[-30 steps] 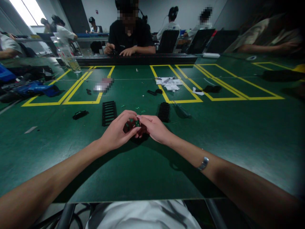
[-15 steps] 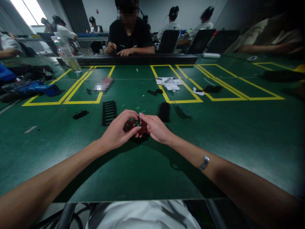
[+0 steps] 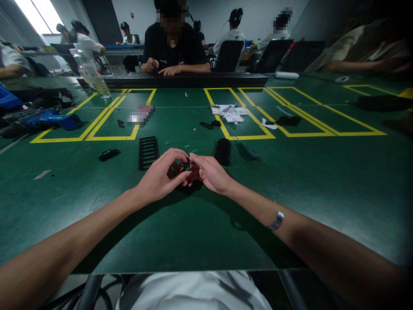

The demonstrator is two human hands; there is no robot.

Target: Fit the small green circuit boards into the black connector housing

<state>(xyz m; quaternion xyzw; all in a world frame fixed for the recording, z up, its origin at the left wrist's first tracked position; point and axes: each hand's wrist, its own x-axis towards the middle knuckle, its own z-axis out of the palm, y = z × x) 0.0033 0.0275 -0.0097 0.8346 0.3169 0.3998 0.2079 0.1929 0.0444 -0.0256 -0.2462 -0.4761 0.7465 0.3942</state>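
Between my two hands, just above the green table, is a small dark-green part (image 3: 186,165) that looks like a little circuit board. My left hand (image 3: 164,174) pinches it from the left with thumb and fingers. From the other side my right hand (image 3: 211,172) closes its fingers against it, thumb near its top; its lower fingers are partly hidden. Beyond my left hand lies a black slotted rack (image 3: 148,153). A black ribbed block (image 3: 222,151) sits just past my right hand. Small green pieces (image 3: 192,150) lie on the table beyond my fingertips.
A small black part (image 3: 109,154) lies at left, a clear bag (image 3: 247,150) at right. Farther off are crumpled white paper (image 3: 229,113), black pieces (image 3: 210,125), a plastic bottle (image 3: 102,89) and a blue tool (image 3: 61,120). A person in black (image 3: 174,51) sits opposite behind a long dark bar (image 3: 180,81).
My hands keep almost the same place and grip; the small green part looks darker, tilted slightly. The person opposite has shifted a little to the left.
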